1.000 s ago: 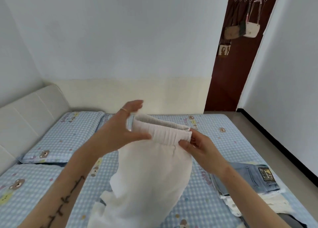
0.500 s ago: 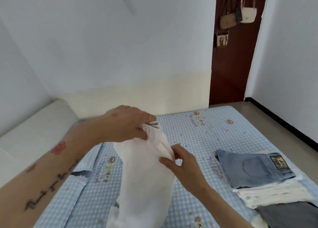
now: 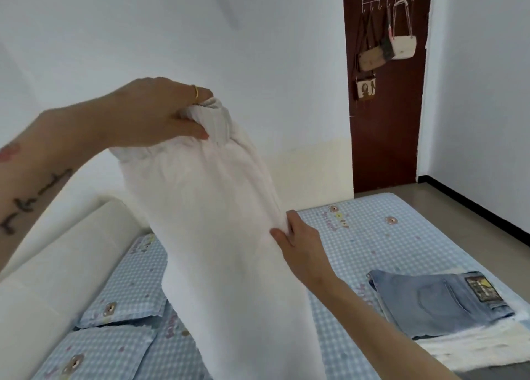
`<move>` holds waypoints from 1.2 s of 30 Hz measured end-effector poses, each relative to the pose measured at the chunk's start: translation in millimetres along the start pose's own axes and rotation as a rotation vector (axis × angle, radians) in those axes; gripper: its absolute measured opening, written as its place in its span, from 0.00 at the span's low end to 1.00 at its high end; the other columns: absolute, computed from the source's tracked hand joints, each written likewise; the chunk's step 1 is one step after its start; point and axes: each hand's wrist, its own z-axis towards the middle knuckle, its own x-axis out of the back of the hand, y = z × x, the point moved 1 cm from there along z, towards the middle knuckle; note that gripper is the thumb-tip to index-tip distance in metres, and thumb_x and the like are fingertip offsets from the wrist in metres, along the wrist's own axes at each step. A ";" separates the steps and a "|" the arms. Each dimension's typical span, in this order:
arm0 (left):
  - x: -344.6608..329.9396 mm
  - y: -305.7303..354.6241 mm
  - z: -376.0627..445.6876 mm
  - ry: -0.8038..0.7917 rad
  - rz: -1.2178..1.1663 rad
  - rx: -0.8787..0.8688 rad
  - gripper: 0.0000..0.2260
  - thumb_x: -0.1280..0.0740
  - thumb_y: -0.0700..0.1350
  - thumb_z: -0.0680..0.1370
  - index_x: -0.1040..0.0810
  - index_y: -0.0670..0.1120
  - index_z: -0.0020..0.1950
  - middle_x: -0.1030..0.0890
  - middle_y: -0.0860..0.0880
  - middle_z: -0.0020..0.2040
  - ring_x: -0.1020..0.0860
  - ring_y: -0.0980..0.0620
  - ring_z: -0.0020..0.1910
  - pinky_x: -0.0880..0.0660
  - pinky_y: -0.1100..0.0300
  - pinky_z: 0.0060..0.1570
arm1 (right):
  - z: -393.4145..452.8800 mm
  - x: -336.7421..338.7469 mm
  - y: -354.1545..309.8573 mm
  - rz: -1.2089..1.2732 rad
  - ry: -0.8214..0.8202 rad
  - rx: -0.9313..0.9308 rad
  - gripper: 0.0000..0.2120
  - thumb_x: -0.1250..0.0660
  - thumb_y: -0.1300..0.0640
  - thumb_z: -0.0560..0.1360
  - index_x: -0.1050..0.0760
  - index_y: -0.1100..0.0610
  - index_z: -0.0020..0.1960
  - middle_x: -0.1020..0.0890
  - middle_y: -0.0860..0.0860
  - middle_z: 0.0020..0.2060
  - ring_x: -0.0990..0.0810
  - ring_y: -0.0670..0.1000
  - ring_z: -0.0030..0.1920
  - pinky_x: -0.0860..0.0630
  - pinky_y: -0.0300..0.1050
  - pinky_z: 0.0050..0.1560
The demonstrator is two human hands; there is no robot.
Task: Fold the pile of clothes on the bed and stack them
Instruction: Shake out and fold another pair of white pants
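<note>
A white garment (image 3: 218, 222) with an elastic waistband hangs in the air over the bed (image 3: 372, 230), which has a blue checked sheet. My left hand (image 3: 160, 113) grips the bunched waistband at the top, raised high. Lower down, my right hand (image 3: 298, 239) pinches the garment's right edge about halfway along. The garment's lower end drops out of view at the bottom. On the bed at the right lies a stack with folded blue jeans (image 3: 436, 302) on top of a folded white piece (image 3: 473, 348).
Two pillows (image 3: 123, 296) in the same checked fabric lie at the left by a cream padded headboard (image 3: 57, 270). A dark brown door (image 3: 384, 138) with several hanging bags (image 3: 401, 47) stands at the back right. Bare floor runs along the bed's right side.
My left hand gathered the whole waistband and lifted it up. My right hand let go of the waistband and slid down the garment's right edge. The view swung left.
</note>
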 end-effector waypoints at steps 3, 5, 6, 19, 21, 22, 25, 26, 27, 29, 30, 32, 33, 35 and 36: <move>-6.6 0.8 -11.7 -0.015 -0.106 0.039 0.07 0.32 0.51 0.74 0.30 0.56 0.42 0.23 0.56 0.36 0.25 0.57 0.38 0.31 0.55 0.39 | -6.9 12.3 18.9 -0.003 0.035 -0.017 0.09 0.36 0.53 0.78 0.33 0.53 0.41 0.27 0.44 0.29 0.29 0.44 0.30 0.35 0.38 0.32; -17.4 1.0 -21.1 -0.011 -0.209 0.087 0.06 0.31 0.50 0.74 0.28 0.55 0.44 0.21 0.54 0.39 0.22 0.52 0.41 0.27 0.54 0.42 | -15.6 24.6 32.2 0.031 0.091 -0.011 0.06 0.37 0.52 0.78 0.30 0.51 0.43 0.24 0.44 0.31 0.25 0.42 0.34 0.32 0.32 0.34; -24.2 2.7 -24.8 -0.017 -0.238 0.104 0.05 0.31 0.50 0.74 0.27 0.54 0.46 0.20 0.54 0.41 0.22 0.51 0.42 0.26 0.52 0.45 | -20.8 29.1 37.9 0.036 0.089 -0.009 0.06 0.37 0.52 0.78 0.30 0.51 0.43 0.24 0.44 0.31 0.25 0.41 0.33 0.32 0.31 0.34; -138.5 45.6 -78.9 0.028 -0.820 0.383 0.10 0.28 0.52 0.72 0.23 0.53 0.51 0.17 0.55 0.45 0.19 0.58 0.45 0.24 0.59 0.47 | -24.6 154.2 52.4 -0.196 -0.098 0.031 0.15 0.39 0.51 0.78 0.30 0.54 0.35 0.28 0.50 0.28 0.31 0.44 0.30 0.36 0.32 0.32; -154.1 46.1 -91.4 0.040 -0.916 0.441 0.12 0.29 0.55 0.70 0.22 0.54 0.51 0.16 0.57 0.46 0.19 0.60 0.45 0.24 0.62 0.44 | -10.4 163.8 44.4 -0.222 -0.211 0.052 0.16 0.40 0.48 0.79 0.30 0.55 0.35 0.29 0.48 0.28 0.32 0.43 0.29 0.37 0.32 0.30; -163.8 45.8 -98.6 0.026 -0.948 0.473 0.11 0.30 0.56 0.70 0.22 0.56 0.50 0.17 0.59 0.46 0.19 0.62 0.45 0.24 0.62 0.44 | -4.9 162.4 43.4 -0.227 -0.273 0.047 0.17 0.40 0.47 0.79 0.30 0.55 0.35 0.29 0.47 0.28 0.32 0.43 0.28 0.37 0.32 0.29; -206.3 40.8 -132.0 -0.050 -0.997 0.602 0.07 0.29 0.54 0.73 0.22 0.58 0.50 0.18 0.64 0.46 0.20 0.66 0.44 0.28 0.63 0.43 | 4.3 128.9 56.1 -0.255 -0.488 -0.044 0.19 0.42 0.43 0.77 0.29 0.56 0.35 0.29 0.46 0.28 0.32 0.42 0.28 0.35 0.34 0.31; -223.2 39.5 -146.0 -0.082 -1.012 0.653 0.08 0.29 0.54 0.73 0.22 0.58 0.51 0.18 0.65 0.45 0.20 0.66 0.44 0.28 0.64 0.42 | 4.0 112.7 66.2 -0.264 -0.558 -0.088 0.20 0.42 0.42 0.77 0.28 0.56 0.35 0.27 0.47 0.28 0.30 0.42 0.29 0.34 0.35 0.32; -239.6 40.0 -159.8 -0.120 -1.025 0.701 0.09 0.30 0.54 0.73 0.23 0.58 0.52 0.18 0.65 0.45 0.20 0.65 0.45 0.28 0.65 0.42 | 1.7 95.7 77.9 -0.278 -0.624 -0.130 0.20 0.42 0.43 0.78 0.27 0.56 0.37 0.25 0.49 0.30 0.28 0.43 0.31 0.32 0.36 0.34; -275.2 39.3 -192.5 -0.204 -1.042 0.808 0.12 0.30 0.54 0.73 0.23 0.55 0.55 0.17 0.61 0.48 0.20 0.59 0.49 0.25 0.62 0.46 | -8.0 52.8 104.5 -0.307 -0.743 -0.192 0.19 0.42 0.45 0.79 0.27 0.57 0.38 0.24 0.51 0.32 0.27 0.45 0.33 0.31 0.41 0.37; -292.5 39.2 -210.6 -0.239 -1.048 0.858 0.12 0.31 0.54 0.74 0.23 0.53 0.56 0.18 0.59 0.49 0.20 0.57 0.51 0.25 0.61 0.48 | -16.0 28.9 117.5 -0.313 -0.789 -0.211 0.18 0.41 0.46 0.80 0.28 0.57 0.37 0.25 0.50 0.32 0.27 0.45 0.33 0.33 0.41 0.37; -323.4 39.4 -244.8 -0.283 -1.061 0.925 0.08 0.31 0.52 0.75 0.22 0.54 0.53 0.18 0.57 0.48 0.20 0.57 0.48 0.27 0.64 0.44 | -34.4 -15.7 139.1 -0.320 -0.871 -0.244 0.18 0.41 0.47 0.80 0.31 0.54 0.34 0.28 0.47 0.30 0.29 0.45 0.32 0.35 0.40 0.36; -339.4 38.1 -264.6 -0.313 -1.064 0.964 0.07 0.32 0.51 0.75 0.22 0.53 0.52 0.18 0.56 0.47 0.20 0.58 0.46 0.28 0.65 0.42 | -45.6 -41.5 149.8 -0.324 -0.917 -0.272 0.18 0.41 0.47 0.80 0.33 0.53 0.34 0.29 0.46 0.30 0.30 0.45 0.32 0.36 0.39 0.35; -368.5 33.0 -302.9 -0.369 -1.080 1.050 0.07 0.32 0.49 0.76 0.22 0.51 0.52 0.18 0.54 0.47 0.21 0.59 0.44 0.28 0.65 0.40 | -67.4 -91.0 169.2 -0.327 -0.999 -0.324 0.18 0.41 0.47 0.80 0.34 0.52 0.33 0.29 0.45 0.30 0.31 0.44 0.32 0.35 0.37 0.34; -383.4 29.3 -323.6 -0.396 -1.096 1.094 0.06 0.31 0.48 0.76 0.22 0.50 0.52 0.18 0.53 0.47 0.20 0.58 0.44 0.26 0.64 0.41 | -78.5 -115.2 177.4 -0.325 -1.034 -0.348 0.18 0.41 0.47 0.80 0.34 0.51 0.33 0.29 0.45 0.30 0.31 0.43 0.31 0.35 0.36 0.34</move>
